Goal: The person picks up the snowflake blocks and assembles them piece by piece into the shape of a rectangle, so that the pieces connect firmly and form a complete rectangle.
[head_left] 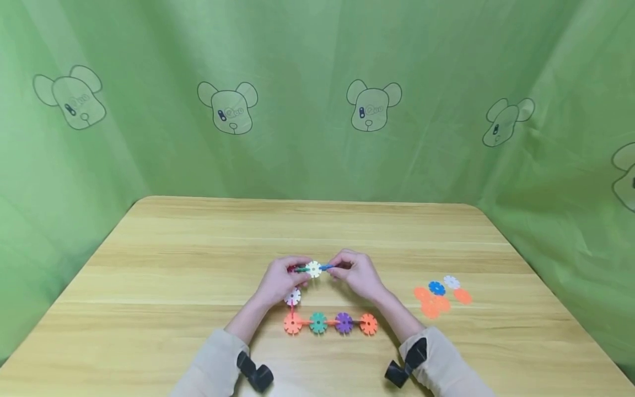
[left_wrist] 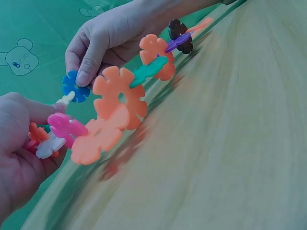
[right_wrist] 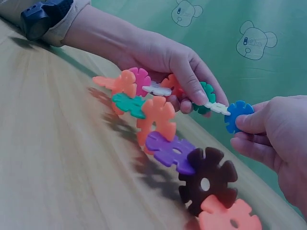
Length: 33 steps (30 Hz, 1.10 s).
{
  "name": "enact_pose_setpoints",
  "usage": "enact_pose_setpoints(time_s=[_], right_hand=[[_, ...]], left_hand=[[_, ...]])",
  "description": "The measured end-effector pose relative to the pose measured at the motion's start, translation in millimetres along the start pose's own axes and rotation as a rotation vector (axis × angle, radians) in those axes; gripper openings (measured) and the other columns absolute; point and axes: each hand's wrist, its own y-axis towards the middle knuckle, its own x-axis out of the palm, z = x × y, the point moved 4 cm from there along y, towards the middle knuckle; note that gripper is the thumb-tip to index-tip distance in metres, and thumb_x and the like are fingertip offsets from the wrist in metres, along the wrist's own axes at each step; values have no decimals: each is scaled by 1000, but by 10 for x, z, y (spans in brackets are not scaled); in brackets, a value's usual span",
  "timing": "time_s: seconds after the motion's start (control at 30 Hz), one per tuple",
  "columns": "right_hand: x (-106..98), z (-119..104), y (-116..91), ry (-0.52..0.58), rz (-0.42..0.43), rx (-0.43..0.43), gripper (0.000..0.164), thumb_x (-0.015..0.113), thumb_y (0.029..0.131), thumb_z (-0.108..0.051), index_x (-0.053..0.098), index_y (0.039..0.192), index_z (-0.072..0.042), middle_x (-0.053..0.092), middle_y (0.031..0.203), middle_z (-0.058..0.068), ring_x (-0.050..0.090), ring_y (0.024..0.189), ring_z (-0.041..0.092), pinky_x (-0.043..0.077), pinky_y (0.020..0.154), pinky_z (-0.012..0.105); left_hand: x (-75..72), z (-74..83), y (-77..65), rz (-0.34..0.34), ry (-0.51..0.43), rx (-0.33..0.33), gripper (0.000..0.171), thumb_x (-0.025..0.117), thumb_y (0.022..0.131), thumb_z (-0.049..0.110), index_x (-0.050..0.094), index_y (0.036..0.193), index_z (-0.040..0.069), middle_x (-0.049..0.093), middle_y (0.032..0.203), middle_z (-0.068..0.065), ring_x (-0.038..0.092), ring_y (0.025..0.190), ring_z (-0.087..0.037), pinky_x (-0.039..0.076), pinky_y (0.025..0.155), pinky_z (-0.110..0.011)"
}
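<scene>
Notched plastic snowflake discs are joined edge to edge in a bent chain. Its front row runs along the table from an orange disc [head_left: 292, 323] through a green disc [head_left: 318, 323] and a purple disc [head_left: 344, 323] to another orange disc [head_left: 369, 324]. My left hand [head_left: 279, 282] grips the chain's far corner, fingers around a green disc [right_wrist: 207, 90] and partly hiding its neighbours. Between the hands is a white disc [head_left: 313, 269]. Thumb and fingers of my right hand [head_left: 358, 274] pinch a blue disc [right_wrist: 236, 113], whose edge meets the white disc.
To the right on the wooden table [head_left: 173, 248] lie loose discs: several orange ones [head_left: 430, 309] close together, a blue one [head_left: 437, 288], a white one [head_left: 451, 282] and a separate orange one [head_left: 463, 296]. A green curtain [head_left: 307, 160] surrounds the table's back and sides.
</scene>
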Motion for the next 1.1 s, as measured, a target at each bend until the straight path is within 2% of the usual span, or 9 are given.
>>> enact_pose_setpoints(time_s=[0.37,0.6,0.8,1.1], right_hand=[[5,2,-4,-15,-15,-53,9,71,75,4,70,80,-4,63,75,2,59,64,16,52,60,27],[2,44,3,-60,-21,-46,9,71,76,1,70,81,-7,62,77,1,58,68,16,52,64,26],[2,56,2,-56,-26,-48,9,71,76,0,70,82,-6,64,76,1,60,66,16,52,63,27],[-8,108,5,-15,-107,56,16,69,79,-2,66,95,-4,65,83,4,59,76,19,51,72,31]], left_hand=[[18,-19,1,-36,7,-11,34,67,81,0,62,115,-3,59,102,-15,61,70,-16,54,64,-26],[16,-18,14,-34,29,-18,37,68,80,0,62,116,-1,62,99,-14,62,71,-17,54,64,-27],[14,-17,9,-57,64,-16,39,68,79,-1,62,118,1,66,88,-10,62,67,-17,53,60,-28],[12,-1,2,-55,34,-23,40,68,79,-1,61,119,1,67,80,-14,63,66,-20,54,60,-30]])
